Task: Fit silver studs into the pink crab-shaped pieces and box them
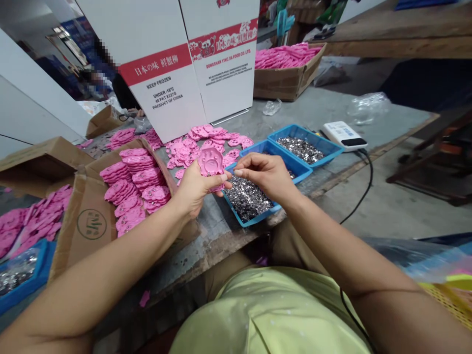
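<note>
My left hand (197, 189) is closed around a pink moulded plastic piece (211, 161) with a raised rim and small round marks. Close to its right side, my right hand (267, 174) has thumb and forefinger pinched together; whatever they hold is too small to make out. Beneath both hands sits a blue tray (245, 223) of small shiny metal parts (245, 196). Two more blue trays stand behind it, the farther one (334, 150) also with metal parts. Loose pink pieces (184, 152) lie piled on the table just beyond my left hand.
A cardboard box (79, 211) with stacked pink pieces stands at left. White printed cartons (162, 64) rise behind the pile. Another box (280, 81) of pink pieces is at the back. A white device (344, 135) with a black cable lies right, near the table edge.
</note>
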`<state>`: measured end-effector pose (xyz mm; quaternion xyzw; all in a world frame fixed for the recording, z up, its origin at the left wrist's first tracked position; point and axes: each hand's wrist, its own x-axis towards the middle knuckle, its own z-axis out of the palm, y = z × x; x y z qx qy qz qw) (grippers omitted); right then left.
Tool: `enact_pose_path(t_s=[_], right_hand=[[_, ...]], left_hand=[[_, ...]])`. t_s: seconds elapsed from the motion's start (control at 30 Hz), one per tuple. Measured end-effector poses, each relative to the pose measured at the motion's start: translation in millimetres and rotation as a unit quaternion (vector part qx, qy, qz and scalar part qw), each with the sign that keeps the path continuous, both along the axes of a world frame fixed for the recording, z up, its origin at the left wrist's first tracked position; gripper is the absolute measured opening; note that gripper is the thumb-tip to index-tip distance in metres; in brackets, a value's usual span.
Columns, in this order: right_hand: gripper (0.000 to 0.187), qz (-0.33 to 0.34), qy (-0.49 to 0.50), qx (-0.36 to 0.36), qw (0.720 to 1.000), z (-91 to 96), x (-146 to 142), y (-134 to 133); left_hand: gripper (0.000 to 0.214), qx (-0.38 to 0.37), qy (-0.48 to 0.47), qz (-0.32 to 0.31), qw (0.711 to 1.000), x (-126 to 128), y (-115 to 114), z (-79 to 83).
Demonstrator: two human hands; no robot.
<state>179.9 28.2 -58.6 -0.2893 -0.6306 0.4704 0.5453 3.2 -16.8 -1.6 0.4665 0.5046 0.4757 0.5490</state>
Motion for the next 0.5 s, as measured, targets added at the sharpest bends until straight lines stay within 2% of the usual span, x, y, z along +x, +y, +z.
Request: enact_pose_path(t_s=[0.17,0.3,0.5], right_hand=[[0.027,-0.064,-0.055,0.149,0.985,-7.9,-5,-2],[0.02,-0.129,-0.086,0.272,0.95,-16.0,-8,-4],[0.014,-0.199,-0.084,0.377,0.901,-30.6,-19,-7]], left_hand=[[0.059,0.0,-0.016,0.004,1.0,1,0,1.2],[0.057,-0.002,-0.029,0.007,1.0,1,-1,0.5],[0.058,-0.011,-0.042,0.024,0.999,2,-2,1.4]])
